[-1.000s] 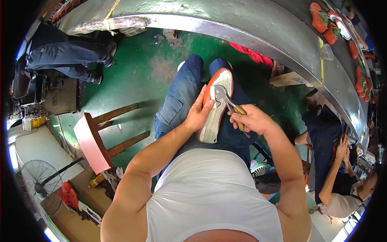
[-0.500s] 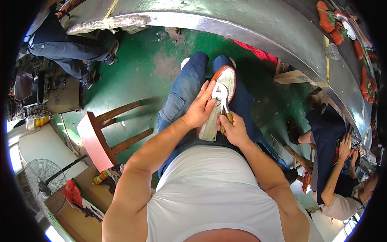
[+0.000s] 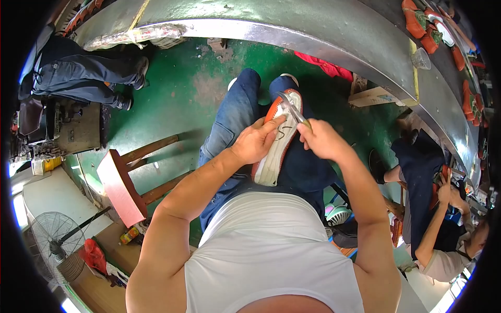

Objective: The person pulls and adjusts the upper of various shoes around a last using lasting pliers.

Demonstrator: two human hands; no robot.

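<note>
On your lap, the shoe (image 3: 276, 141) runs toe toward twelve o'clock; your left hand (image 3: 255, 143) clasps its nine o'clock side, your right hand (image 3: 322, 140) grips metal scissors (image 3: 291, 108) at three o'clock.

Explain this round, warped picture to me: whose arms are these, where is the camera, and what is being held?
The view comes from a wide fisheye camera worn on a person's head, looking down, so straight edges bend near the rim. The two bare forearms rising from the lower edge are that person's own. They sit with a shoe, sole up, resting on their lap in blue jeans. The left hand steadies the shoe. The right hand grips a metal tool whose tip lies on the sole. A wooden stool stands on the green floor at left. At right, another person works beside a curved conveyor carrying more shoes.
</note>
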